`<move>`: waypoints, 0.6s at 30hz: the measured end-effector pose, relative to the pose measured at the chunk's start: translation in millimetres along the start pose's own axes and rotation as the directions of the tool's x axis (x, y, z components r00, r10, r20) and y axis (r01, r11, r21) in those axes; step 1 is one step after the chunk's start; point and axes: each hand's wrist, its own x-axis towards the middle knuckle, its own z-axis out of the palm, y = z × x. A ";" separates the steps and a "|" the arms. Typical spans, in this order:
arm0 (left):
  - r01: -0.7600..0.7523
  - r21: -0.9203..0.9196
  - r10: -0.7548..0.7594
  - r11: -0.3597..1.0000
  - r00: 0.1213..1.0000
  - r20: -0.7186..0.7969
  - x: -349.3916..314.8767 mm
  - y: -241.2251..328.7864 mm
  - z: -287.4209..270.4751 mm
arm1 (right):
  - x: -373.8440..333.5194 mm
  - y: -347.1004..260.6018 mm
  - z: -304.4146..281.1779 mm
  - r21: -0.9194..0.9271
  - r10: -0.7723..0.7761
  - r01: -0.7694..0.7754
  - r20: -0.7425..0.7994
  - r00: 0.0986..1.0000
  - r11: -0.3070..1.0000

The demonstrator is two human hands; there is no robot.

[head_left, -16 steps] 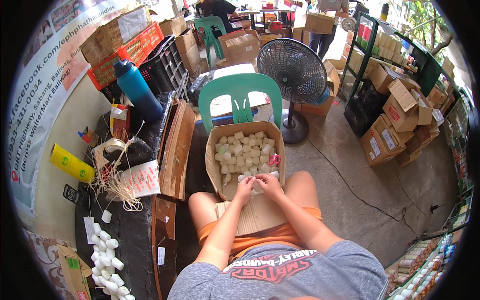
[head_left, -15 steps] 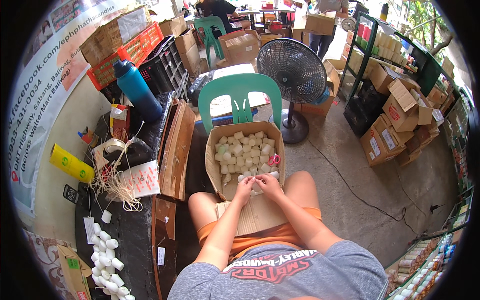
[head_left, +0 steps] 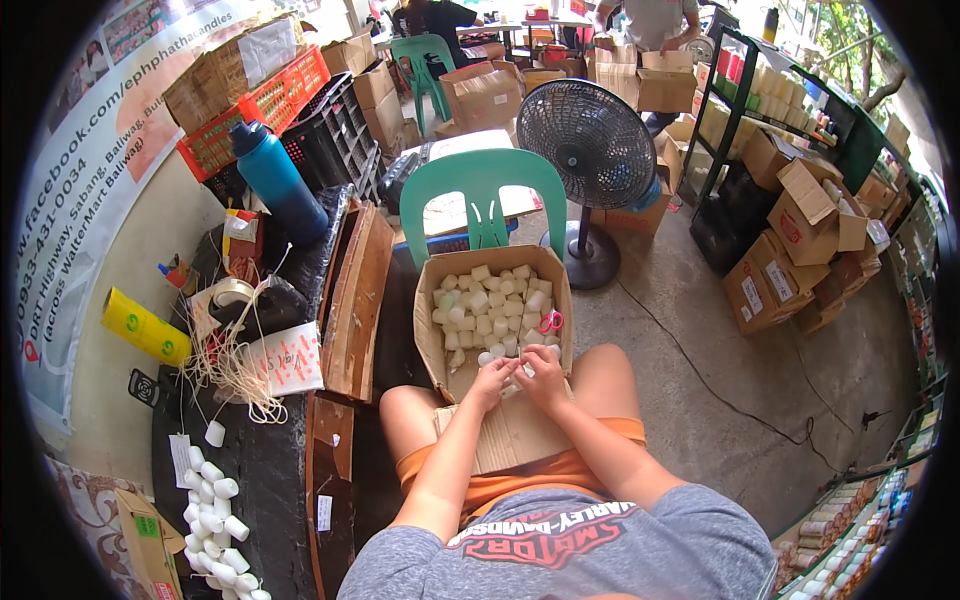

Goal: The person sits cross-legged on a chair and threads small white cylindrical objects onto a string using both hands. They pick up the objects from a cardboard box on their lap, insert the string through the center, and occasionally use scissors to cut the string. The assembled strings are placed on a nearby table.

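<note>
My left hand [head_left: 493, 383] and my right hand [head_left: 543, 379] meet at the near edge of a cardboard box [head_left: 434, 349], fingers pinched together. Between the fingertips shows a small white candle [head_left: 524, 370], partly hidden by the fingers. A thin pale line, seemingly a wick, rises from the fingertips over the box. Inside the box lie many short whitish candles [head_left: 482, 299], with pink-handled scissors [head_left: 551, 321] at the right side. A cardboard flap [head_left: 505, 437] lies across my lap beneath my wrists.
The box rests against a green plastic chair [head_left: 482, 165]. A black fan [head_left: 586, 150] stands right of it. On the left table [head_left: 275, 470] are a blue bottle [head_left: 280, 185], wick strings [head_left: 235, 375] and white candles [head_left: 212, 520]. A cable [head_left: 715, 390] crosses the floor. Two people are farther back.
My right hand has turned slightly, and the hands stay close together over the box edge. In the background, a person has lowered a carton and moved to the right.
</note>
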 end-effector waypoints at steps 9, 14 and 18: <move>0.030 0.045 -0.029 0.999 0.999 -0.015 6.5 -4.6 -2.1 | -3.7 6.2 4.5 0.007 0.081 -0.082 0.113 0.990 0.997; -0.098 0.129 0.100 0.987 0.995 -0.012 6.7 -6.2 2.1 | -3.6 14.4 7.8 0.026 0.209 -0.212 0.075 0.975 0.977; -0.231 0.163 0.245 0.959 0.967 -0.068 9.5 -12.6 3.9 | -3.4 15.2 8.8 0.072 0.212 -0.219 0.094 0.973 0.973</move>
